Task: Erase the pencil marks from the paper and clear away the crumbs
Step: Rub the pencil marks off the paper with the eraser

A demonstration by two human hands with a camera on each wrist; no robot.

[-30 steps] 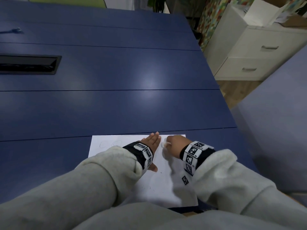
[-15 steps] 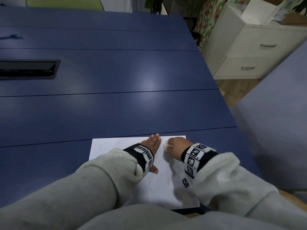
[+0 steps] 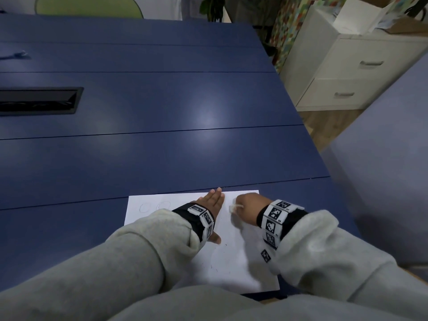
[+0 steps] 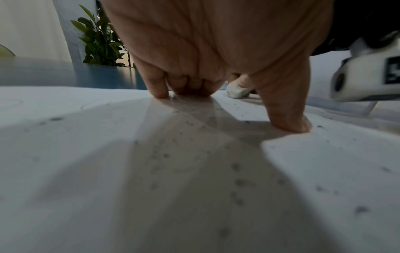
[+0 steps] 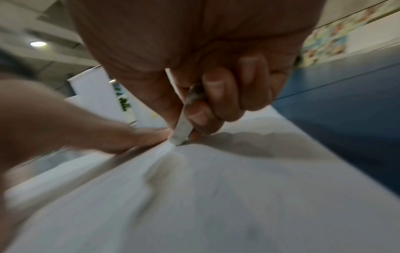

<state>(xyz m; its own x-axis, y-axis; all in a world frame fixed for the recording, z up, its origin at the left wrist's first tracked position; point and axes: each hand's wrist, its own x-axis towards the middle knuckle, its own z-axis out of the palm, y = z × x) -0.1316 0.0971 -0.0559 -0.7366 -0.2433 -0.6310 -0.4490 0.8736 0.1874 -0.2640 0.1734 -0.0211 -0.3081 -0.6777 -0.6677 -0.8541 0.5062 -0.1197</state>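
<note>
A white sheet of paper (image 3: pixel 234 262) lies on the blue table near its front edge. Two faint pencil circles (image 3: pixel 152 206) show at its far left. My left hand (image 3: pixel 212 203) lies flat on the sheet with straight fingers, pressing it down (image 4: pixel 216 80). My right hand (image 3: pixel 246 203) pinches a white eraser (image 3: pixel 232 208) between thumb and curled fingers. The eraser's lower corner (image 5: pixel 180 135) touches the paper close to my left hand's fingertips. Dark eraser crumbs (image 4: pixel 237 181) are scattered over the sheet under and beside my left palm.
The blue table (image 3: pixel 162 147) stretches far ahead, with a black cable hatch (image 3: pixel 39 100) at the left. A white drawer cabinet (image 3: pixel 342 72) stands off the table's right edge. A potted plant (image 4: pixel 101 44) stands beyond the far end.
My right hand with the eraser has shifted slightly on the paper beside my left hand; the right wrist view is motion-blurred. The left hand stays flat in place.
</note>
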